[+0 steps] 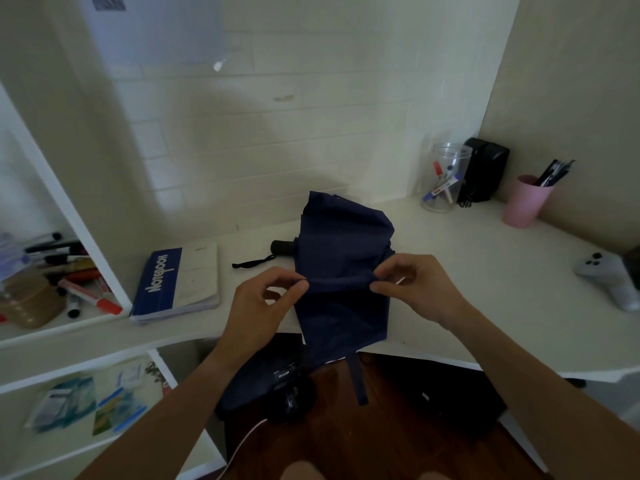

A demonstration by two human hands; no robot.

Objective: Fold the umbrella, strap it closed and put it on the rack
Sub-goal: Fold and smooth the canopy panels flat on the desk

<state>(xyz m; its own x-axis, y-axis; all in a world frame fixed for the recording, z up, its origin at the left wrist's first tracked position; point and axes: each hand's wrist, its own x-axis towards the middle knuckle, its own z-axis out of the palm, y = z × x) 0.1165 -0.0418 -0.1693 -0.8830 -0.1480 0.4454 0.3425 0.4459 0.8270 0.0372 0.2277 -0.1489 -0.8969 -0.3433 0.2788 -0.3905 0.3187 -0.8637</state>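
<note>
Nearest us, our left hand and right hand each pinch a canopy pleat of the navy umbrella, stretching it flat for folding. The umbrella lies on the worktop, its strap dangling off the edge, handle beyond.

Both hands on umbrella

Home study corner, white desk, notebook, pen cup, shelves
</note>
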